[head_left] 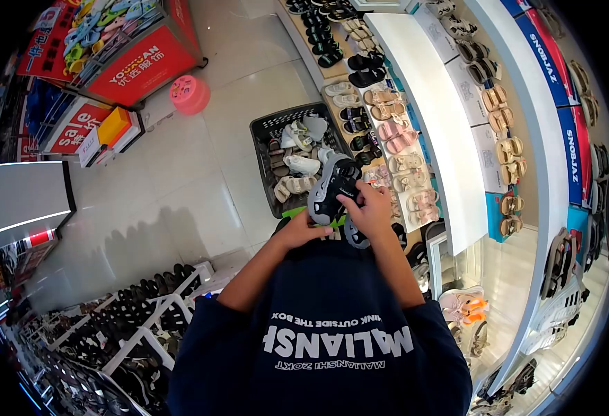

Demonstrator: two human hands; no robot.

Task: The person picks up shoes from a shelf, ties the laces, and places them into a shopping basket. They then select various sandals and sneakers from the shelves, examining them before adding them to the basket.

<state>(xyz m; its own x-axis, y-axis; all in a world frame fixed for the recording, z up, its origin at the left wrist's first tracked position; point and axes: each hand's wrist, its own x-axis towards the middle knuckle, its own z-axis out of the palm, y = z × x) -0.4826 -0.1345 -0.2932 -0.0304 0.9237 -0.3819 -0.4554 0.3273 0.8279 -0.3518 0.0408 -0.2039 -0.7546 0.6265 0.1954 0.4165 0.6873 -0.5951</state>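
Observation:
A black shoe with a thick grey sole [336, 188] is held up in front of my chest, tilted, above the near end of a dark plastic basket [257, 149]. My left hand [300, 231] grips its lower end from the left. On the right side, my right hand [369, 209] has its thumb and fingers closed on the shoe's edge. Just below, a second grey-soled shoe [355, 234] is partly hidden by my right hand. Something bright green shows beside my left hand; I cannot make out what it is. Several light-coloured shoes and sandals [302, 164] lie in the basket.
Rows of sandals [398, 137] line the low display on the right, beside a white shelf [422, 90]. A pink stool [189, 95] stands on the tiled floor near a red bin of colourful slippers [135, 73]. Racks of dark shoes [138, 305] stand at lower left.

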